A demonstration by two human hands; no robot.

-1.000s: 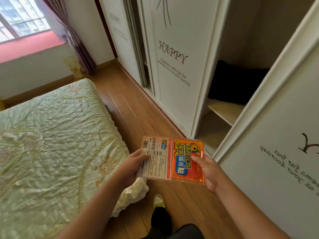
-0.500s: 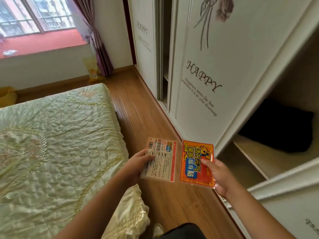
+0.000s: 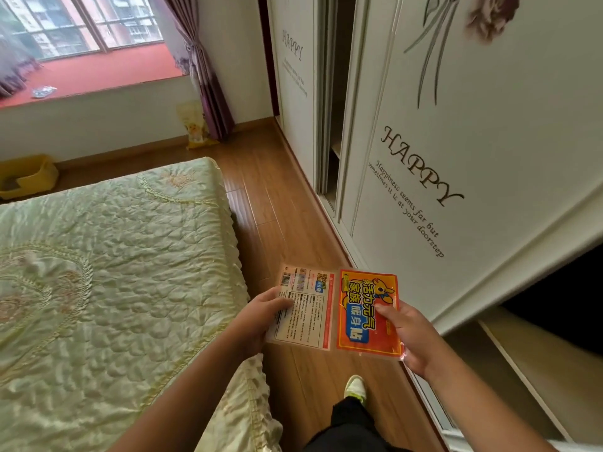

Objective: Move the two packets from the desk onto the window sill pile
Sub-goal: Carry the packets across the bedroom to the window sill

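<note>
The left hand (image 3: 257, 316) grasps a white printed flat packet (image 3: 303, 313); the right hand (image 3: 412, 334) grasps an orange plastic packet (image 3: 365, 316), side by side above the wooden floor (image 3: 287, 197).

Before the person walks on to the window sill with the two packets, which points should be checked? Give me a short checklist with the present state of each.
1. Left hand grips the white packet: ok, thumb on its face.
2. Right hand grips the orange packet: ok, thumb on its face.
3. Packets apart, one per hand: ok, side by side with edges meeting.
4. Floor strip between bed and wardrobe free of obstacles: ok as far as seen.
5. Pile on the window sill located: cannot tell; only one small item shows.
</note>
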